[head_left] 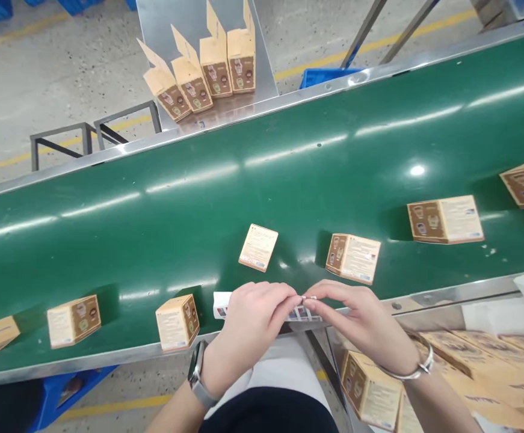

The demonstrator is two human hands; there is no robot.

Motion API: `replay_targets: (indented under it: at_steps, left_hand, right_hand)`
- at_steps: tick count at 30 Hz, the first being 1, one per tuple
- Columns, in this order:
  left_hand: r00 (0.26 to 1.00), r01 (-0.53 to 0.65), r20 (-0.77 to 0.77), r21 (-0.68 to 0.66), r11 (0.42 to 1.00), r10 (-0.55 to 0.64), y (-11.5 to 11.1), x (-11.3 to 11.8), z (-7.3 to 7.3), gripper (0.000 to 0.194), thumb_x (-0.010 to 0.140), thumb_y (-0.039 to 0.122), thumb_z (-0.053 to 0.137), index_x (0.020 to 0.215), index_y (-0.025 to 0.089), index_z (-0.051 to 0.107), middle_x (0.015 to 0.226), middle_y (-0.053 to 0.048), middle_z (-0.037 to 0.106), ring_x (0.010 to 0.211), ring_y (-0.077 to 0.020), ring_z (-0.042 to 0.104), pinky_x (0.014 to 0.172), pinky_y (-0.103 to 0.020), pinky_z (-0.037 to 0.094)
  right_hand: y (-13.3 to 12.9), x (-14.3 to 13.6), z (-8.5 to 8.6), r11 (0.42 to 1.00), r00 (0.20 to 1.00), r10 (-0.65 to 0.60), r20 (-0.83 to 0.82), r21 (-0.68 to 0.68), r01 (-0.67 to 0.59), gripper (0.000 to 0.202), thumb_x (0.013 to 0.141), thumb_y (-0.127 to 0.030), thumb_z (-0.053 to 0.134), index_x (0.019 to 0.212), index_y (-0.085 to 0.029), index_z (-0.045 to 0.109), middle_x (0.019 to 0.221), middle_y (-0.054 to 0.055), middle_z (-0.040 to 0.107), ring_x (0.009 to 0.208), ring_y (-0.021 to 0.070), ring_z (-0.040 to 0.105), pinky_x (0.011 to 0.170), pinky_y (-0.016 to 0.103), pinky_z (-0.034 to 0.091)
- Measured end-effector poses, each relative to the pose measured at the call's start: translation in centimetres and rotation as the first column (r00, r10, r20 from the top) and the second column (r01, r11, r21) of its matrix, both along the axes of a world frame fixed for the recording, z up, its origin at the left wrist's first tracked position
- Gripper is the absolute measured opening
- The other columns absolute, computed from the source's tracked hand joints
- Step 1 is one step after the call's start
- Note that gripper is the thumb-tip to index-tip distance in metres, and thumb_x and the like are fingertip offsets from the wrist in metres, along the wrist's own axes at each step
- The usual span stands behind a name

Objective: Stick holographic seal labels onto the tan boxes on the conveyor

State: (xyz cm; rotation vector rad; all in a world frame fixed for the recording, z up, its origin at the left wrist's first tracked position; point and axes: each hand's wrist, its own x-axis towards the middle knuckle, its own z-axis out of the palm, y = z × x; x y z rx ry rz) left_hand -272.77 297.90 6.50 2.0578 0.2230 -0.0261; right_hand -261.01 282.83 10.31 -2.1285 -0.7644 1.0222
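Observation:
Both hands are together in front of my body, above the near edge of the green conveyor belt [189, 204]. Between them is a white printed sheet [221, 304] with small coloured pictures, curled at its left end and partly covered by my fingers. My left hand [255, 316] is closed on the sheet, thumb and forefinger pinching its upper edge. My right hand [358, 313] pinches at the same edge, fingertips almost touching those of the left. Just beyond the hands lies a small box [258, 248], pale printed face upward. A brown-and-cream box [354, 258] rests right of it, another box [177, 323] to the left.
More boxes sit along the belt, including one [446, 219] at right and one [74, 322] at left. Several open-lidded boxes [216, 72] stand on a metal side table [171, 18] across the belt. Packed boxes [374, 388] lie at lower right, beside my right forearm.

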Motion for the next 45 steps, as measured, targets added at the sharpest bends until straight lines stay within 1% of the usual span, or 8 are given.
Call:
replay_targets:
  at_steps: [5,19,27,30,33,35,40,45]
  left_hand:
    - [0.996,0.071,0.041,0.100,0.992,-0.076,1.1,0.0,-0.3,0.034,0.103,0.032,0.039,0.087,0.020,0.066,0.072,0.002,0.070,0.063,-0.0125,0.063,0.059,-0.026,0.038]
    - [0.971,0.232,0.007,0.188,0.954,-0.238,4.9,-1.4,-1.0,0.035,0.104,0.031,0.036,0.083,0.019,0.062,0.069,0.003,0.068,0.060,-0.0121,0.061,0.057,-0.026,0.035]
    - [0.952,0.302,-0.034,0.257,0.918,-0.304,6.2,-2.0,-1.7,0.036,0.103,0.030,0.035,0.079,0.020,0.059,0.067,0.001,0.067,0.058,-0.0136,0.059,0.055,-0.027,0.033]
    - [0.951,0.304,-0.130,0.221,0.927,-0.281,6.9,-1.9,-2.0,0.032,0.103,0.030,0.038,0.080,0.020,0.059,0.065,0.003,0.066,0.055,-0.0132,0.057,0.052,-0.027,0.032]
    - [0.952,0.283,-0.175,0.189,0.940,-0.251,7.8,-1.7,-2.8,0.029,0.101,0.029,0.042,0.081,0.021,0.061,0.068,0.002,0.067,0.062,-0.0144,0.060,0.055,-0.026,0.040]
    - [0.946,0.321,-0.096,0.184,0.929,-0.308,8.3,-1.6,-3.8,0.025,0.099,0.027,0.047,0.081,0.020,0.063,0.092,-0.002,0.073,0.091,-0.0192,0.066,0.076,-0.032,0.051]
    - [0.822,0.532,0.059,0.279,0.799,-0.567,7.7,-1.5,-6.9,0.024,0.097,0.023,0.050,0.078,0.017,0.063,0.156,-0.004,0.039,0.148,-0.0306,0.027,0.120,-0.058,0.026]
    - [0.792,0.573,0.036,0.299,0.763,-0.609,6.5,-1.4,-8.7,0.025,0.096,0.016,0.049,0.076,0.015,0.064,0.155,-0.006,0.039,0.148,-0.0260,0.027,0.121,-0.051,0.029]
  right_hand:
    - [0.2,0.4,-0.3,0.999,0.999,0.035,-0.041,-0.029,-0.036,0.022,0.090,-0.044,0.059,0.091,-0.026,0.073,0.089,0.004,0.074,0.080,0.0195,0.070,0.052,0.024,0.058]
    - [2.3,-4.1,-1.8,0.993,0.909,0.046,0.414,0.081,-0.088,0.013,0.097,-0.023,0.051,0.093,-0.023,0.064,0.085,0.003,0.073,0.077,0.0171,0.069,0.068,0.029,0.056]
    - [3.3,-6.1,-2.3,0.976,0.620,0.162,0.768,-0.034,-0.213,0.021,0.094,-0.011,0.050,0.096,-0.022,0.068,0.096,0.006,0.075,0.091,0.0219,0.070,0.080,0.037,0.055]
    - [3.8,-7.1,-2.9,0.985,0.633,0.057,0.772,0.058,-0.159,0.021,0.091,-0.009,0.054,0.096,-0.023,0.069,0.099,0.006,0.075,0.098,0.0239,0.069,0.081,0.039,0.056]
    - [4.3,-7.7,-4.3,0.971,0.785,-0.217,0.580,0.210,0.113,0.013,0.090,-0.018,0.059,0.088,-0.026,0.068,0.100,0.006,0.074,0.099,0.0244,0.069,0.086,0.043,0.056]
    - [4.6,-7.5,-6.0,0.854,0.774,-0.517,0.366,0.283,0.436,0.009,0.089,-0.027,0.061,0.082,-0.025,0.067,0.107,0.008,0.072,0.104,0.0254,0.067,0.091,0.046,0.055]
    - [5.9,-6.1,-11.8,0.276,0.324,-0.940,-0.108,0.318,0.907,0.027,0.077,-0.045,0.072,0.085,-0.019,0.068,0.117,0.012,0.070,0.110,0.0264,0.065,0.097,0.046,0.052]
    - [7.4,-5.9,-13.7,0.170,0.217,-0.970,-0.106,0.342,0.924,0.031,0.072,-0.047,0.072,0.081,-0.017,0.069,0.109,0.012,0.073,0.100,0.0257,0.068,0.083,0.041,0.058]
